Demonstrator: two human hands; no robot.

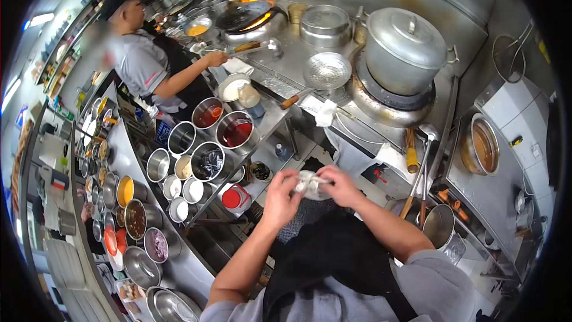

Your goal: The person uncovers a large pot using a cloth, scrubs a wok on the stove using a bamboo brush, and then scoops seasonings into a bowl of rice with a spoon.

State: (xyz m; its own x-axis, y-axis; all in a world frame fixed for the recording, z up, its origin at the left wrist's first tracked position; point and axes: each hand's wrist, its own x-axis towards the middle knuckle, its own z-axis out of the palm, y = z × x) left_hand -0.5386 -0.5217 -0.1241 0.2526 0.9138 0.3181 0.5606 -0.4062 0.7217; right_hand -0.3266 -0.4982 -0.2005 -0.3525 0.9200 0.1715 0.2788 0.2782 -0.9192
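Both of my hands are raised in front of my black apron (333,250), pinching one small whitish crumpled thing (310,183) that looks like cloth or thin plastic; I cannot tell which. My left hand (281,198) grips its left side, fingers bent and closed. On the opposite side, the fingers of my right hand (342,187) are closed on its edge. Part of the thing is hidden behind the fingers. Below it lies a dark grey textured cloth (301,217) at the apron.
A large lidded pot (400,50) stands on the burner ahead, beside a perforated strainer (327,71). Metal containers of sauces (237,130) line the left counter. A co-worker (152,62) holds a ladle near a flaming wok (247,16). Long-handled tools (420,176) lean at right.
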